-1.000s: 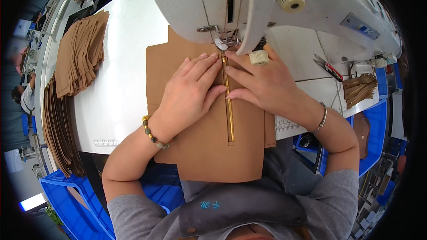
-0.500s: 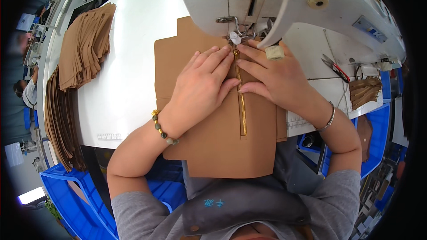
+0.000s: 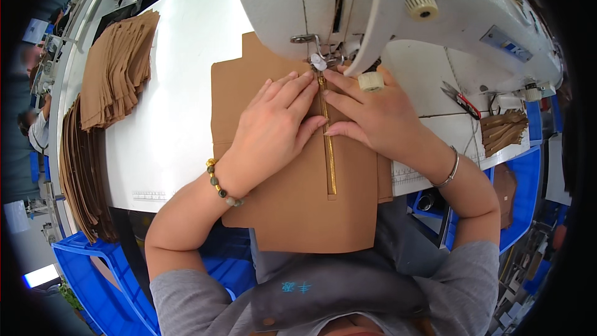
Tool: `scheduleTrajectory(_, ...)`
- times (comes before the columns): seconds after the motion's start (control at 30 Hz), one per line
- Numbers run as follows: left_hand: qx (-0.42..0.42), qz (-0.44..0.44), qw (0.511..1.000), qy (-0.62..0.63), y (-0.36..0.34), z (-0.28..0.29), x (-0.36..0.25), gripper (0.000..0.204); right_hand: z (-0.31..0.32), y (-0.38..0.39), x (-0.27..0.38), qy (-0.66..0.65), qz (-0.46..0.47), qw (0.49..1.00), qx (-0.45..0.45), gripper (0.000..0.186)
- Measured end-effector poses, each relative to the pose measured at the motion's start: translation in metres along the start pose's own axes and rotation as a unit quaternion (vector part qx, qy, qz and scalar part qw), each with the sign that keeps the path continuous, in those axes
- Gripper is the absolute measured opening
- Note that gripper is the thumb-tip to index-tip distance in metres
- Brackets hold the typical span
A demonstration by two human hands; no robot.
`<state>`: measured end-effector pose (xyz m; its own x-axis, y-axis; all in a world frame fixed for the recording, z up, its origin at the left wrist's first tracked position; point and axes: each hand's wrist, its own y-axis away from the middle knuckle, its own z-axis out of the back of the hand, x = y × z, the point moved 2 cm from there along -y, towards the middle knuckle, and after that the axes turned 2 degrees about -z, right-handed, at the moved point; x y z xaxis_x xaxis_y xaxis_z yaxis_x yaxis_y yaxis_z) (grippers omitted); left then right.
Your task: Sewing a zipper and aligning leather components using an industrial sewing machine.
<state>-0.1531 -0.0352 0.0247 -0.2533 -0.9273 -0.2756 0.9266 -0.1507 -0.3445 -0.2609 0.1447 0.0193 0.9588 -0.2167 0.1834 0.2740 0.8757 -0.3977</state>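
Note:
A brown panel (image 3: 305, 211) lies flat on the white table, its lower end hanging past the front edge. A gold-toothed zipper (image 3: 330, 155) runs lengthwise in a slot in it, its top end under the sewing machine (image 3: 398, 18) by the presser foot (image 3: 319, 63). My left hand (image 3: 277, 118) presses flat on the panel left of the zipper, fingers stretched towards the foot. My right hand (image 3: 376, 109) lies spread on the other side, fingertips beside the zipper and partly behind the machine's knob. Both thumbs point in at the zipper. The needle cannot be made out.
Stacks of brown panels (image 3: 118, 68) stand at the table's left, more (image 3: 81, 174) drooping over its edge. Red-handled snips (image 3: 463, 101) and small brown pieces (image 3: 502, 132) lie right of the machine. Blue bins (image 3: 106, 280) sit below the table on both sides. Other people work at far left.
The whole view has shifted slightly, so machine, panel and hands appear a little further left and lower. Both hands keep nearly the same pose on the panel.

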Motion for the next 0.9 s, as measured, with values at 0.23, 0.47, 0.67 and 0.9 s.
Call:
scheduleTrajectory(0.23, -0.002, 0.004, 1.000, -0.001, 0.001, 0.003, 0.001, 0.051, -0.001, -0.002, 0.002, -0.007, 0.001, 1.000, 0.010, 0.050)
scheduleTrajectory(0.47, -0.002, -0.005, 1.000, -0.008, -0.001, 0.003, 0.001, 0.051, 0.000, -0.002, 0.000, -0.023, -0.002, 1.000, 0.014, 0.051)
scheduleTrajectory(0.67, -0.009, -0.009, 1.000, -0.010, -0.001, 0.002, 0.001, 0.051, -0.003, 0.000, -0.002, -0.017, 0.002, 1.000, 0.011, 0.051)
scheduleTrajectory(0.9, -0.012, -0.013, 1.000, -0.015, -0.003, 0.002, 0.002, 0.049, 0.012, -0.007, -0.012, -0.018, 0.011, 0.999, -0.025, 0.040)
